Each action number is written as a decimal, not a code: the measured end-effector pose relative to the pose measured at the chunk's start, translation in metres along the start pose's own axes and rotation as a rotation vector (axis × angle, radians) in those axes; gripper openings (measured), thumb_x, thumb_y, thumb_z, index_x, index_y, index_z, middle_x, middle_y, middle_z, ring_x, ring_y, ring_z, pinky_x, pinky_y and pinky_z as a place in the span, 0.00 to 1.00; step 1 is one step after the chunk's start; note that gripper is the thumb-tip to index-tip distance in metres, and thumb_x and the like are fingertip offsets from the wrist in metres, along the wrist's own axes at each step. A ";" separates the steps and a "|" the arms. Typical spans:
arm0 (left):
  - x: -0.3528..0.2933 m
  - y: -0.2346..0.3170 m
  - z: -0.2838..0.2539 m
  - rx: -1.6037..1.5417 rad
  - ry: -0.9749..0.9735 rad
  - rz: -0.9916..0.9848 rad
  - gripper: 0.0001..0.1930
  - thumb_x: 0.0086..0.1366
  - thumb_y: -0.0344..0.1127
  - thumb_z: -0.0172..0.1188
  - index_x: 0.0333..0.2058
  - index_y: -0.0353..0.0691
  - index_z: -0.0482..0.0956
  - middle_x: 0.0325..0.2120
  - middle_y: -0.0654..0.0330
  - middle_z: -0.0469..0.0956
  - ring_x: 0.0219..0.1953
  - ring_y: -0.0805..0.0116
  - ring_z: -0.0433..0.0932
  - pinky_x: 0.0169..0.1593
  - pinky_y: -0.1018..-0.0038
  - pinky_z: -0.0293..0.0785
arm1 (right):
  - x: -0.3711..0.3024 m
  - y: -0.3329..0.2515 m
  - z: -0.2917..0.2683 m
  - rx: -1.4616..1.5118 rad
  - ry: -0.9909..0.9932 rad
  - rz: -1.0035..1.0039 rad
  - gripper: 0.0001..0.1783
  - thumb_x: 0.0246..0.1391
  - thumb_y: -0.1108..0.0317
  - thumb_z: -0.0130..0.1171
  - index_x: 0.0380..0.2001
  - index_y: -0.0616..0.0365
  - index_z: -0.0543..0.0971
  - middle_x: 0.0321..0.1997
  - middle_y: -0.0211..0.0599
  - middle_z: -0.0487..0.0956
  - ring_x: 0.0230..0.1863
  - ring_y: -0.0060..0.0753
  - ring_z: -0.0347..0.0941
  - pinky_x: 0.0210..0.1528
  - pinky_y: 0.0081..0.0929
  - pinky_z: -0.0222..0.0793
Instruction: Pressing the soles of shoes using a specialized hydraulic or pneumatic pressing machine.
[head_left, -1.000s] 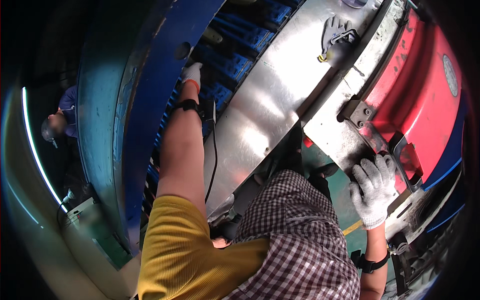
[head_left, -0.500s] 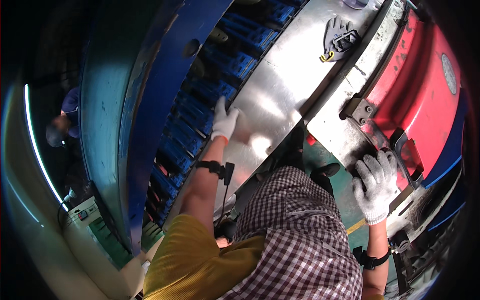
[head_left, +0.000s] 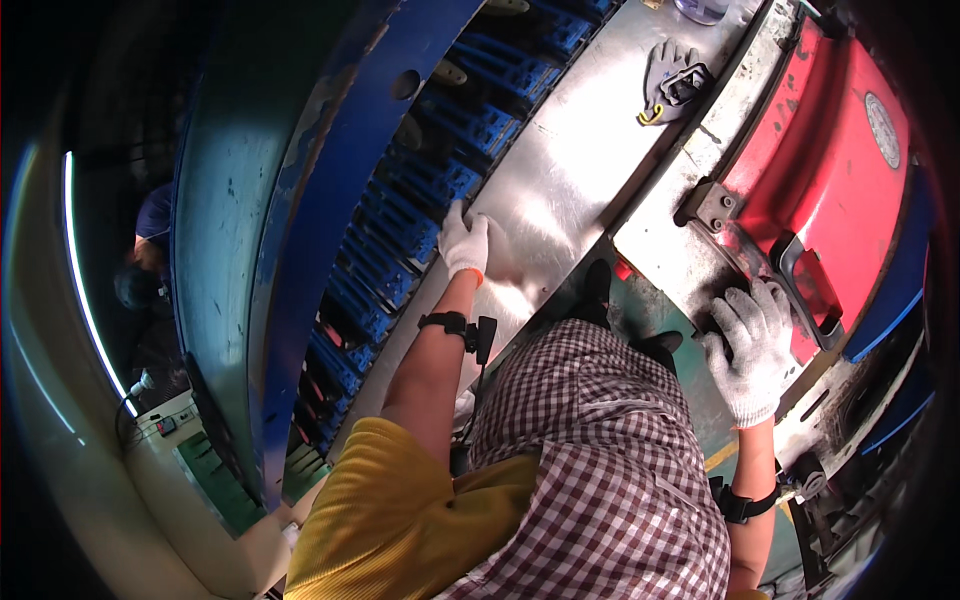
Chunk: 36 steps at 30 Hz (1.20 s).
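Observation:
My left hand point(head_left: 463, 243), in a white knit glove, lies on the inner edge of a shiny metal ledge point(head_left: 555, 165), beside a row of blue slatted fixtures point(head_left: 410, 190). Its fingers are apart and nothing shows in it. My right hand point(head_left: 750, 350), in a greyish, soiled glove, rests with fingers spread on the lower corner of a red machine cover point(head_left: 850, 150). Just above its fingertips is the cover's black-rimmed recessed handle point(head_left: 812, 290). A metal hinge bracket point(head_left: 715, 207) sits farther up the same edge.
A grey work glove point(head_left: 672, 80) with a dark object on it lies on the ledge's far part. Behind it stands a clear container point(head_left: 702, 10). A tall blue beam point(head_left: 330, 180) rises on the left. Beyond it another person point(head_left: 150, 250) is partly visible.
My view has shifted slightly. My left hand has moved a little to the right and down in the picture, still at the ledge's edge. My right hand stays by the red cover's corner.

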<state>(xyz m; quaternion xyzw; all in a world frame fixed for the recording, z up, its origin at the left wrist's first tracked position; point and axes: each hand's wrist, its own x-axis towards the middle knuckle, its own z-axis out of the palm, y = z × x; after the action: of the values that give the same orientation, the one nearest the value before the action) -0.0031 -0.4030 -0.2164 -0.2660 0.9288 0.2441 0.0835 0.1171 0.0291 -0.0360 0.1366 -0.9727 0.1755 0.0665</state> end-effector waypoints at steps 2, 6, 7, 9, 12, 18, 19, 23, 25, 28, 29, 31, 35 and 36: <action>0.027 -0.040 0.014 -0.295 0.182 0.069 0.38 0.65 0.46 0.61 0.70 0.36 0.65 0.67 0.38 0.67 0.67 0.42 0.68 0.71 0.58 0.63 | 0.004 -0.003 -0.003 0.018 -0.002 -0.029 0.27 0.37 0.68 0.72 0.46 0.52 0.83 0.52 0.38 0.81 0.64 0.53 0.73 0.69 0.62 0.64; 0.069 0.018 -0.008 -0.450 0.157 -0.047 0.50 0.64 0.50 0.65 0.74 0.30 0.48 0.74 0.39 0.54 0.75 0.46 0.57 0.76 0.62 0.55 | 0.001 0.000 -0.002 0.003 -0.028 0.020 0.26 0.38 0.67 0.72 0.46 0.52 0.83 0.53 0.38 0.81 0.64 0.53 0.72 0.69 0.61 0.64; 0.089 0.014 -0.015 -0.398 0.176 -0.087 0.52 0.64 0.52 0.66 0.75 0.31 0.47 0.75 0.41 0.52 0.76 0.47 0.56 0.76 0.62 0.55 | 0.002 -0.001 -0.003 0.011 -0.030 0.011 0.26 0.38 0.66 0.72 0.46 0.51 0.83 0.53 0.37 0.81 0.64 0.53 0.72 0.69 0.61 0.64; 0.119 0.024 -0.021 -0.379 0.181 -0.170 0.57 0.60 0.58 0.71 0.75 0.30 0.48 0.75 0.42 0.53 0.77 0.52 0.54 0.76 0.64 0.53 | 0.001 0.001 -0.001 0.010 -0.043 0.020 0.25 0.39 0.66 0.72 0.46 0.51 0.84 0.53 0.37 0.81 0.64 0.53 0.72 0.69 0.61 0.64; 0.172 0.011 -0.024 -0.542 0.166 -0.184 0.52 0.57 0.55 0.75 0.71 0.31 0.61 0.71 0.44 0.64 0.72 0.53 0.64 0.73 0.62 0.58 | 0.003 0.002 -0.002 0.032 -0.035 -0.005 0.26 0.38 0.65 0.72 0.46 0.50 0.83 0.53 0.36 0.81 0.64 0.53 0.73 0.69 0.61 0.65; 0.176 0.066 -0.009 -0.512 0.209 -0.309 0.55 0.48 0.55 0.79 0.69 0.33 0.63 0.68 0.46 0.69 0.65 0.47 0.73 0.67 0.59 0.71 | 0.006 0.004 0.001 -0.010 -0.070 0.032 0.25 0.39 0.65 0.71 0.46 0.49 0.82 0.53 0.36 0.81 0.63 0.52 0.74 0.66 0.59 0.67; 0.171 0.082 -0.009 -0.401 0.222 -0.287 0.55 0.49 0.57 0.78 0.70 0.34 0.63 0.68 0.45 0.68 0.65 0.46 0.73 0.67 0.58 0.71 | 0.005 0.005 0.002 -0.005 -0.060 0.030 0.25 0.39 0.65 0.71 0.46 0.49 0.82 0.53 0.36 0.81 0.63 0.52 0.74 0.66 0.59 0.67; 0.185 0.075 -0.003 -0.209 0.296 -0.292 0.57 0.49 0.62 0.77 0.71 0.39 0.62 0.67 0.47 0.71 0.65 0.46 0.73 0.67 0.58 0.70 | 0.002 0.004 0.002 0.037 -0.081 0.041 0.27 0.38 0.68 0.70 0.48 0.49 0.83 0.53 0.38 0.81 0.64 0.57 0.73 0.69 0.61 0.64; 0.208 0.064 -0.001 -0.493 0.233 -0.354 0.49 0.52 0.62 0.75 0.68 0.49 0.68 0.62 0.56 0.75 0.62 0.52 0.73 0.67 0.56 0.67 | 0.004 0.002 0.001 0.038 -0.075 0.031 0.27 0.38 0.68 0.69 0.48 0.49 0.83 0.53 0.38 0.81 0.64 0.57 0.73 0.69 0.61 0.64; 0.230 0.068 -0.017 -0.950 -0.211 -0.447 0.34 0.58 0.57 0.72 0.62 0.57 0.74 0.62 0.64 0.74 0.64 0.57 0.67 0.68 0.48 0.62 | -0.001 0.006 0.003 0.029 -0.066 0.040 0.27 0.39 0.68 0.69 0.48 0.49 0.83 0.54 0.38 0.81 0.64 0.57 0.73 0.69 0.61 0.64; 0.229 0.077 -0.022 -0.922 -0.261 -0.480 0.30 0.60 0.53 0.71 0.59 0.54 0.75 0.65 0.62 0.70 0.65 0.55 0.67 0.68 0.48 0.62 | -0.001 0.006 0.004 0.029 -0.056 0.034 0.27 0.39 0.68 0.69 0.48 0.49 0.83 0.54 0.38 0.80 0.64 0.57 0.73 0.69 0.61 0.64; 0.229 0.085 -0.023 -0.887 -0.189 -0.532 0.30 0.60 0.52 0.70 0.60 0.53 0.75 0.66 0.61 0.69 0.66 0.54 0.66 0.69 0.47 0.62 | 0.000 0.004 0.003 0.022 -0.068 0.036 0.26 0.40 0.67 0.69 0.49 0.49 0.83 0.54 0.38 0.80 0.64 0.57 0.73 0.69 0.61 0.63; 0.223 0.083 -0.028 -0.756 -0.161 -0.486 0.32 0.60 0.49 0.70 0.62 0.50 0.73 0.69 0.57 0.64 0.68 0.53 0.64 0.69 0.48 0.63 | 0.006 0.001 0.000 -0.032 -0.073 0.018 0.25 0.39 0.66 0.70 0.46 0.49 0.82 0.52 0.35 0.81 0.63 0.52 0.74 0.67 0.57 0.66; 0.225 0.078 -0.031 -0.673 -0.218 -0.424 0.35 0.59 0.49 0.70 0.64 0.50 0.72 0.70 0.56 0.62 0.69 0.52 0.62 0.70 0.49 0.63 | 0.008 0.000 -0.001 -0.028 -0.072 0.016 0.25 0.39 0.66 0.70 0.46 0.49 0.82 0.52 0.35 0.81 0.63 0.52 0.74 0.67 0.57 0.66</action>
<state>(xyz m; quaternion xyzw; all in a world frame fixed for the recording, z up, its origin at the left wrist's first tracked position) -0.2356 -0.4627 -0.2212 -0.4364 0.7074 0.5386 0.1383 0.1098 0.0279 -0.0334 0.1340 -0.9779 0.1573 0.0322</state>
